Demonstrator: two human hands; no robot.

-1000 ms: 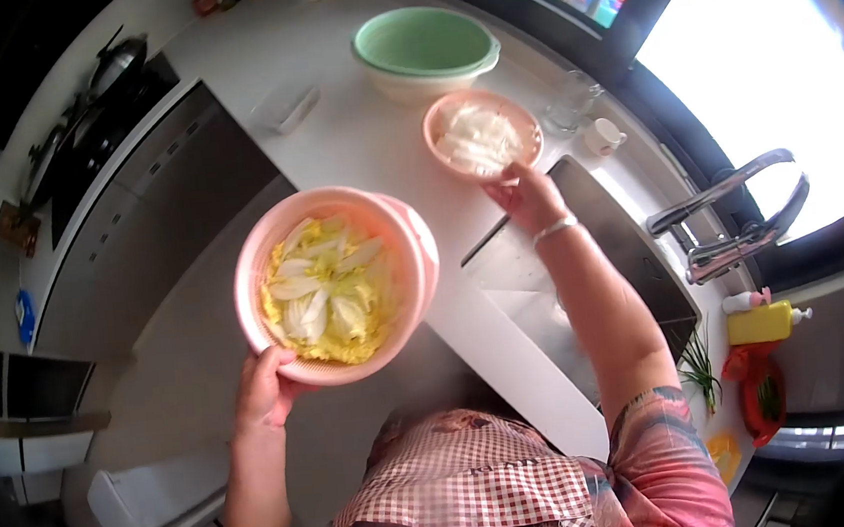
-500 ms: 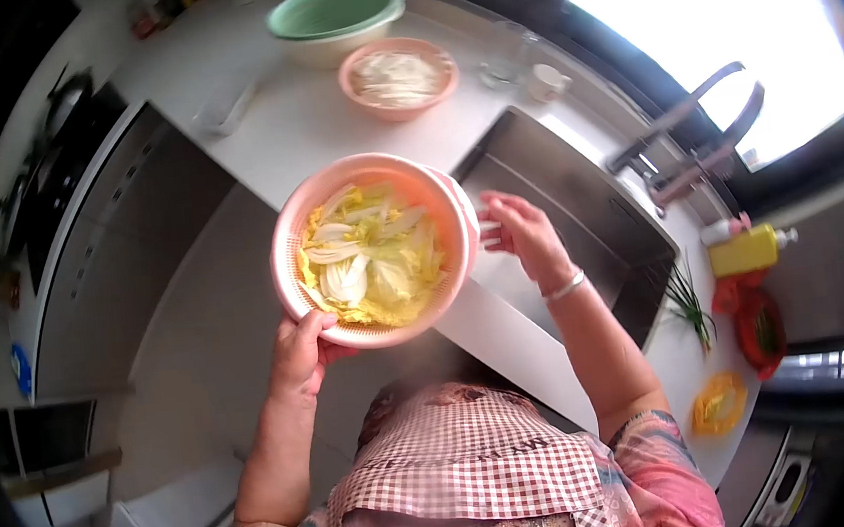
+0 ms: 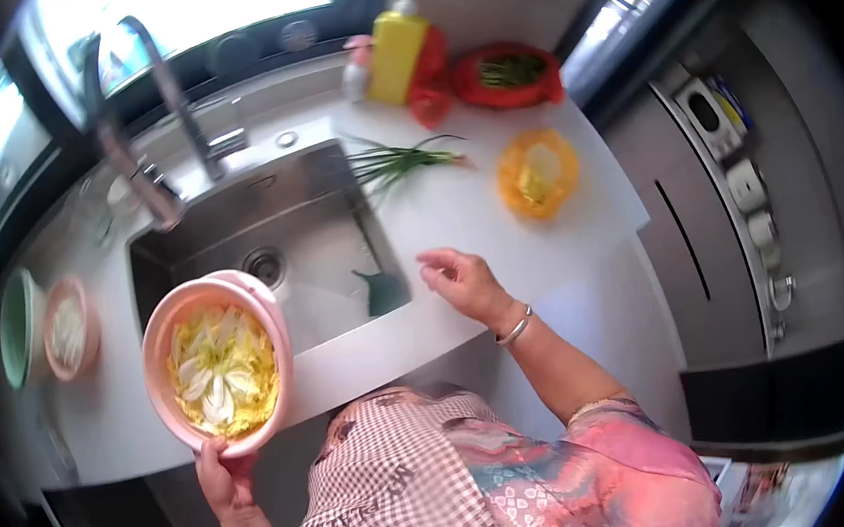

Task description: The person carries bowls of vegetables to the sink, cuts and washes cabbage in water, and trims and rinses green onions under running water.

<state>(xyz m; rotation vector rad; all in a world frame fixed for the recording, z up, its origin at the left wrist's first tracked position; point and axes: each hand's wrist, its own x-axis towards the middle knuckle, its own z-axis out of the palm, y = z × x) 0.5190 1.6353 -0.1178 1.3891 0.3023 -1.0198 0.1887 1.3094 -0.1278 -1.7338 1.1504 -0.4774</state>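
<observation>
The worktop (image 3: 534,284) has its front edge right by the person's apron (image 3: 391,477). The pink basket (image 3: 158,377) is up over that edge and the sink's (image 3: 313,223) near left corner. There is open room between the basket and the right hand (image 3: 466,285), and the orange bag (image 3: 510,180) sits well apart from that hand. The right hand is just beside the sink's right edge, its grip let go, fingers a bit bent. The left hand (image 3: 224,471) has its grip on the basket's near rim. The basket is round, with yellow and white leaves (image 3: 220,366) spread inside like a flower.
</observation>
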